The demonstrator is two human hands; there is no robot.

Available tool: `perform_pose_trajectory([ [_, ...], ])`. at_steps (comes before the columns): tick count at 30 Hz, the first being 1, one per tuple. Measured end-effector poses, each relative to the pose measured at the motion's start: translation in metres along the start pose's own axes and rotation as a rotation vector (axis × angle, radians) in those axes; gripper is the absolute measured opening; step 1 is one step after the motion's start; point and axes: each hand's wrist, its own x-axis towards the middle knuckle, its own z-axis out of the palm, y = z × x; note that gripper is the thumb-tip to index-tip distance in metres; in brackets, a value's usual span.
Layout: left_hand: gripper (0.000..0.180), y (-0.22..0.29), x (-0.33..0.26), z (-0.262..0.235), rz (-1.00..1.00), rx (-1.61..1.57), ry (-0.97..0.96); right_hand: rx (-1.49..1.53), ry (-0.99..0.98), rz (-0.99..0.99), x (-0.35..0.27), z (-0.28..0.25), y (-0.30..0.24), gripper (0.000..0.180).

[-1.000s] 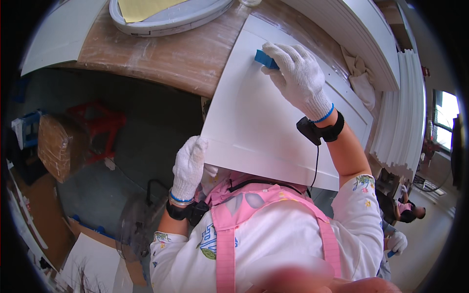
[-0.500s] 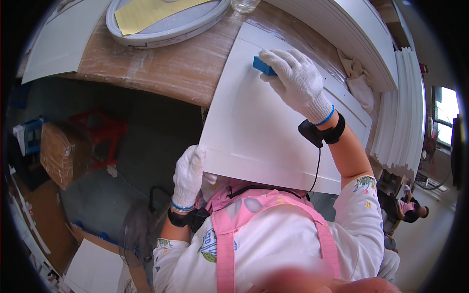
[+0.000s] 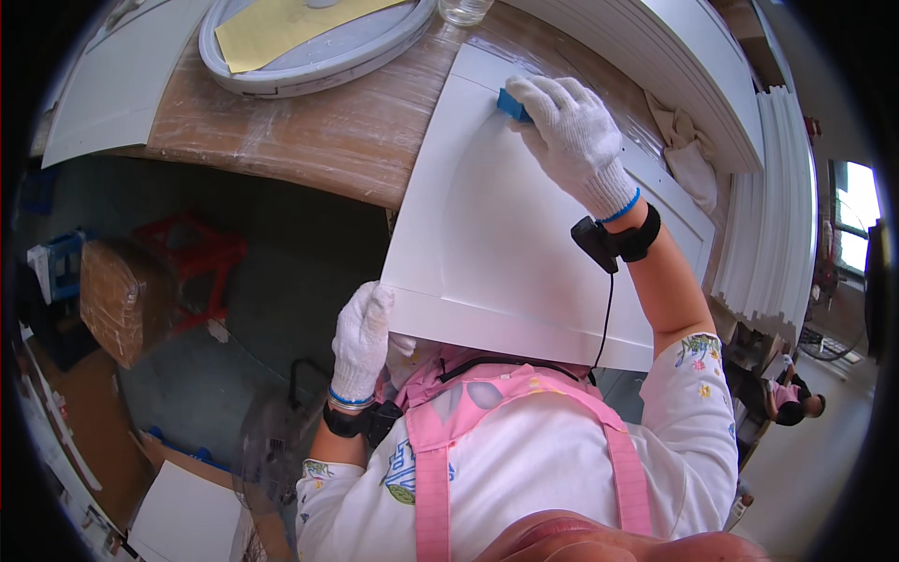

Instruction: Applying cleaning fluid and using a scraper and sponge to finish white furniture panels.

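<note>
A white panel (image 3: 506, 225) with a framed border lies partly on the table, its near end over my lap. My right hand (image 3: 573, 136), in a white knitted glove, grips a small blue sanding block (image 3: 512, 106) against the panel's far left part. The fingers cover most of the block. My left hand (image 3: 361, 342), also gloved, holds the panel's near left corner, thumb on the edge and the other fingers partly hidden beneath it.
Beyond the panel's left edge, a round grey lid (image 3: 309, 80) bears a yellow sheet (image 3: 281, 33) beside a glass jar (image 3: 464, 9). White boards (image 3: 693, 75) are stacked at right, near a cloth (image 3: 688, 164). A red stool (image 3: 201, 262) and wrapped carton (image 3: 122, 300) stand lower left.
My right hand has slid the blue sanding block a little farther away and slightly right over the panel. My left hand keeps its place at the corner.
</note>
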Motion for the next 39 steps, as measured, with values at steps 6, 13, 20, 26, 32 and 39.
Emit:
perform_pose_trajectory([
  [6,0.045,0.003,0.0,0.001,-0.027,-0.006,0.006,-0.017,0.114,0.081,-0.006,-0.005,0.01,0.039],
  [13,0.046,0.002,0.001,0.003,-0.024,-0.004,0.013,-0.028,-0.01,-0.043,0.0,-0.003,0.007,0.039],
  [20,0.05,0.003,0.002,0.002,0.048,0.079,-0.001,0.077,0.135,0.157,-0.01,-0.014,0.03,0.04],
  [26,0.049,0.004,0.001,0.003,0.003,0.054,0.001,-0.023,0.039,0.069,-0.016,-0.007,0.02,0.039],
  [32,0.048,0.002,0.0,0.004,-0.035,0.032,0.038,-0.055,-0.003,0.054,-0.01,-0.004,0.01,0.039],
  [39,0.047,0.002,0.001,0.005,0.003,0.06,0.032,-0.053,-0.003,0.065,0.001,-0.002,-0.001,0.038],
])
